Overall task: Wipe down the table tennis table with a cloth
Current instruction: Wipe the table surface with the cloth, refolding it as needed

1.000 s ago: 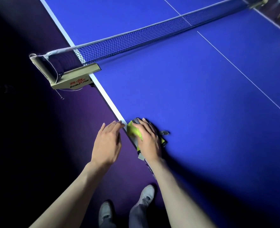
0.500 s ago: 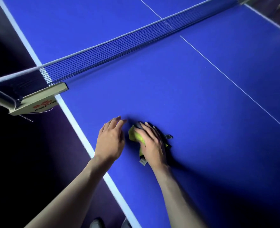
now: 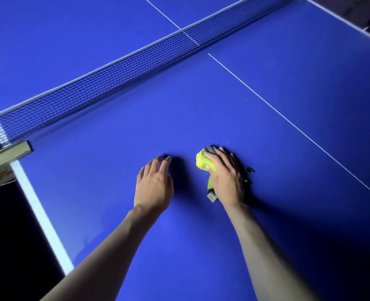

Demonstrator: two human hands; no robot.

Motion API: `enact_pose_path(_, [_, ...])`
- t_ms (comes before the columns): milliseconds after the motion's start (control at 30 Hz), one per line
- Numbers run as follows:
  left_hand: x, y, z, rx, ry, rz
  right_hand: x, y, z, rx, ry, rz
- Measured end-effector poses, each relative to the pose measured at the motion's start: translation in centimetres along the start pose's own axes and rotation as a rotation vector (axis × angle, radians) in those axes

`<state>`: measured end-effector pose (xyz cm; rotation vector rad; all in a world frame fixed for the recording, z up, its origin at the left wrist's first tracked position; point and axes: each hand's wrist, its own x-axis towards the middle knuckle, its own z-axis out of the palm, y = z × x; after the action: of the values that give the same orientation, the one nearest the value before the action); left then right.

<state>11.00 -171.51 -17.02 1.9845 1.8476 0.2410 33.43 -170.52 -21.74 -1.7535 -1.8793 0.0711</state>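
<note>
Head view shows wiping under way: right hand (image 3: 226, 179) presses the bunched cloth (image 3: 204, 162) flat-fingered on the table (image 3: 288, 170), left hand (image 3: 153, 184) relaxed; next, probably sweep toward the centre line (image 3: 288, 121)

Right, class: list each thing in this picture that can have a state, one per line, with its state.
Cloth: bunched, flat on the table under the right hand.
Right hand: pressing the cloth, fingers spread over it.
Left hand: holds nothing, fingers relaxed, above the table beside the cloth.
Net: up, stretched across the table.
Table: bare blue top, a few pale specks near the cloth.
</note>
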Motion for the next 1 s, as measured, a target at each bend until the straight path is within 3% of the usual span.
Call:
enact_pose_path(433, [3.9,2.4,3.7,0.209,0.111,-0.053,10.0,14.9,-2.1,0.018,0.12,0.191])
enact_pose_path(667, [4.2,2.7,3.9,0.228,0.176,-0.049,17.5,18.3,-2.4,0.084,0.262,0.556])
enact_pose_path(867, [4.5,2.7,3.8,0.254,0.173,-0.024,19.5,18.4,-1.7,-0.016,0.093,0.429])
enact_pose_path(1000, [4.5,2.6,3.4,0.24,0.133,-0.031,16.9,14.1,-0.9,0.065,0.021,0.291])
